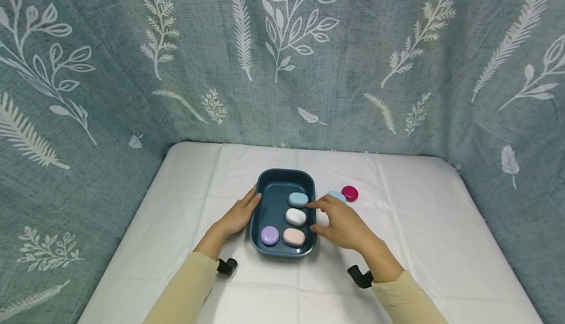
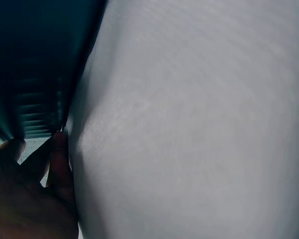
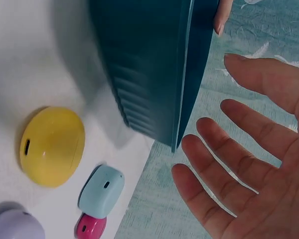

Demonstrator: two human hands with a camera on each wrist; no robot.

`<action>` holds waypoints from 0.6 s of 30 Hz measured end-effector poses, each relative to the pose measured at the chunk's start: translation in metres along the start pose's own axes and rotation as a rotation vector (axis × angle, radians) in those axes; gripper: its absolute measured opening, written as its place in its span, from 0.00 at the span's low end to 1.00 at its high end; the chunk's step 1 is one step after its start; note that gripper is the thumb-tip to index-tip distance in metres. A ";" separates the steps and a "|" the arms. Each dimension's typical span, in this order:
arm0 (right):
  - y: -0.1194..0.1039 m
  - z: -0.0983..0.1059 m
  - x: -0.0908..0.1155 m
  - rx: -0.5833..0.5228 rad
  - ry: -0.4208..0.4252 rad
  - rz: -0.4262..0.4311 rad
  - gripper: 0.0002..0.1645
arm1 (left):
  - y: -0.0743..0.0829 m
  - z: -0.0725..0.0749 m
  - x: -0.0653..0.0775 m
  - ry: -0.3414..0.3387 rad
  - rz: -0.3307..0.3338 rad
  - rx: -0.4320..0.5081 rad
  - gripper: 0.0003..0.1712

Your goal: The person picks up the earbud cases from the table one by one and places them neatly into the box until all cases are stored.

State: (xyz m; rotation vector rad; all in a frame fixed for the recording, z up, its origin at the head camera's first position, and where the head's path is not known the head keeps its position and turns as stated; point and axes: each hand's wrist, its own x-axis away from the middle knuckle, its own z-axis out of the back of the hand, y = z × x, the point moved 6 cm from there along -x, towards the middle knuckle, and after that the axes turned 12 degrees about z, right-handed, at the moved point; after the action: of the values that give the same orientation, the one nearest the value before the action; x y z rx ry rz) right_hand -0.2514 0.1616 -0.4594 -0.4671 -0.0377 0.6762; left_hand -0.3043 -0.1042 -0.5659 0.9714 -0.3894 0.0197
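Head view: The dark teal tray (image 1: 272, 206) is midway between the left and right edges of the white table (image 1: 423, 216). Inside it, the lilac piece (image 1: 269, 236) occupies the near left corner and the pale pink piece (image 1: 294, 237) the near right corner. The white piece (image 1: 295, 217) and the inner light-blue piece (image 1: 298, 199) follow in line along the right edge, toward the far end. The left hand (image 1: 238, 213) grips the tray's left wall, thumb at the rim. The right hand (image 1: 342, 221) is positioned at the right edge, thumb and fingers apart (contact with the inner light-blue piece cannot be confirmed). Beyond it, on the table, the outer light-blue piece (image 1: 337, 196) adjoins the crimson piece (image 1: 350, 193). A patterned cloth (image 1: 291, 98) hangs behind the table's far edge.

Left wrist view: The left hand's fingers meet the lower end of the tray; the picture is dark here.

Right wrist view: The right hand is spread, palm visible, holding nothing, fingertips near the tray's corner. On the table outside the tray are a yellow piece (image 3: 53, 147), the outer light-blue piece, the crimson piece just beside it, and a pale lilac piece (image 3: 17, 226) cut by the frame.
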 end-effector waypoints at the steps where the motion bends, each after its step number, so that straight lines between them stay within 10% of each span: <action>1: 0.001 0.000 0.001 -0.002 -0.001 -0.004 0.32 | 0.000 0.000 0.000 0.001 0.000 0.002 0.37; 18: 0.022 0.007 0.018 -0.026 -0.009 -0.085 0.30 | 0.000 0.000 0.000 -0.003 -0.007 -0.004 0.37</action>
State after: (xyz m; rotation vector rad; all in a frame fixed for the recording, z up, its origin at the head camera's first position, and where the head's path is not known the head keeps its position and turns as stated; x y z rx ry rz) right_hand -0.2520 0.1903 -0.4642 -0.4850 -0.0741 0.5946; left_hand -0.3038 -0.1038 -0.5660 0.9685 -0.3884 0.0112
